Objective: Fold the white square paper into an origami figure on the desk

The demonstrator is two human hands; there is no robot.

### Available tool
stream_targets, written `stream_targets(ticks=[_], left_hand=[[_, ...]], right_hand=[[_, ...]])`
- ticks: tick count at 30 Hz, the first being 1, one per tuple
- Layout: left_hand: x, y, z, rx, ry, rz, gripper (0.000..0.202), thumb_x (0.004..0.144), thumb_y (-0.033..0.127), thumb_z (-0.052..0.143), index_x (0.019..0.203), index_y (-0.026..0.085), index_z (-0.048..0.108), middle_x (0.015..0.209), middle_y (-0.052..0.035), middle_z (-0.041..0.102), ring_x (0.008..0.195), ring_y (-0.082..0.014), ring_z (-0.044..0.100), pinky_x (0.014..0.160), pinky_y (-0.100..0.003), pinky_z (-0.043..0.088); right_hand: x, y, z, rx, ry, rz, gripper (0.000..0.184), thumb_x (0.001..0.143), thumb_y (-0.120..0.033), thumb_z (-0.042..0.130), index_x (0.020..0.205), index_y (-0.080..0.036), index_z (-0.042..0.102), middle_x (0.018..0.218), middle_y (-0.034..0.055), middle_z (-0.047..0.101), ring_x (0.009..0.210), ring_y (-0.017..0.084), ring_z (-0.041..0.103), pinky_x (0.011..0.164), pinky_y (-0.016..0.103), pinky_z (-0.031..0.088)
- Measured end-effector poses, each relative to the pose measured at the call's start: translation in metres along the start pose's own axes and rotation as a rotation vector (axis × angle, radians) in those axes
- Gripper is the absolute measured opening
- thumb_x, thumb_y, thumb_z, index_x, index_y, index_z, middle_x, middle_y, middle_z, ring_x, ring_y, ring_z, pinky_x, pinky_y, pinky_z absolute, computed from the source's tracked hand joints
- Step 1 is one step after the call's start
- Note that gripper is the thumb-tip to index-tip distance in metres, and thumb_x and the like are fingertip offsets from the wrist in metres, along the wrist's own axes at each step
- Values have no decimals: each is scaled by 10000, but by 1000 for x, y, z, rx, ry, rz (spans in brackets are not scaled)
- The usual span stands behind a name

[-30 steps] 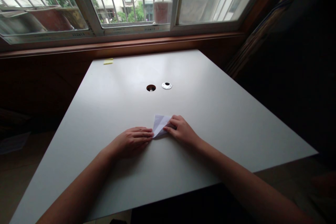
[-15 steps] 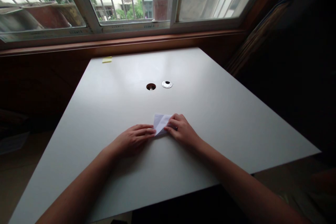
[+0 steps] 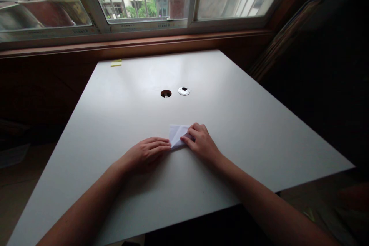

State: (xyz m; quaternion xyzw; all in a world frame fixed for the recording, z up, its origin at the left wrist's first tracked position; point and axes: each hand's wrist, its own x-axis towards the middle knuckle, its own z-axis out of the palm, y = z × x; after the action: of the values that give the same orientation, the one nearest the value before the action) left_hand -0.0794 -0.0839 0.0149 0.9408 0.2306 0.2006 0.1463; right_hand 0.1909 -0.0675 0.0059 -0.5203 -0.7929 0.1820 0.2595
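A small piece of folded white paper (image 3: 176, 135) lies on the white table, with crease lines and a slanting flap on top. At its lower left corner, the fingertips of my left hand (image 3: 148, 152) grip the edge; the fingers are long and close together, and the thumb is hidden beneath. My right hand (image 3: 201, 141) pinches the flap on the right side between thumb and bent fingers, covering that end of the paper. A shaded gap shows under the flap beside the right thumb.
The white table (image 3: 129, 100) has a round cable hole (image 3: 166, 93), with a silver ring-shaped cover (image 3: 183, 91) beside it. A yellow sticky note (image 3: 116, 63) lies at the far left corner. Behind the table is a barred window (image 3: 144, 0) with flowerpots outside.
My right hand has shifted slightly right with the flap, so more of the paper and its shaded fold shows. My left hand stays at the left corner. The view has tilted slightly.
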Motion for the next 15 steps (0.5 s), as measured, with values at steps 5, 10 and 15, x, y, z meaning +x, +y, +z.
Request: stream_targets(ticks=[5, 10, 15], left_hand=[[3, 1, 4, 107, -27, 13, 508, 965, 149, 479, 1465, 218, 423, 1280, -113, 633, 1241, -220, 559, 1059, -413, 507], [2, 0, 9, 152, -23, 29, 515, 972, 156, 473, 1479, 214, 403, 1287, -110, 627, 1251, -232, 549, 1055, -416, 511], [1, -1, 10, 159, -24, 40, 496, 978, 162, 472, 1469, 210, 420, 1288, -97, 634, 1245, -232, 548, 1050, -412, 508]], right_hand=[[1, 0, 1, 3, -2, -24, 206, 892, -339, 657, 741, -213, 596, 965, 73, 580, 954, 249, 486, 898, 433, 451], [2, 0, 3, -15, 12, -9, 194, 885, -329, 664, 745, -213, 595, 967, 77, 576, 967, 258, 476, 901, 439, 452], [1, 0, 4, -12, 25, 11, 170, 886, -306, 663, 765, -209, 595, 985, 78, 574, 981, 258, 475, 916, 434, 450]])
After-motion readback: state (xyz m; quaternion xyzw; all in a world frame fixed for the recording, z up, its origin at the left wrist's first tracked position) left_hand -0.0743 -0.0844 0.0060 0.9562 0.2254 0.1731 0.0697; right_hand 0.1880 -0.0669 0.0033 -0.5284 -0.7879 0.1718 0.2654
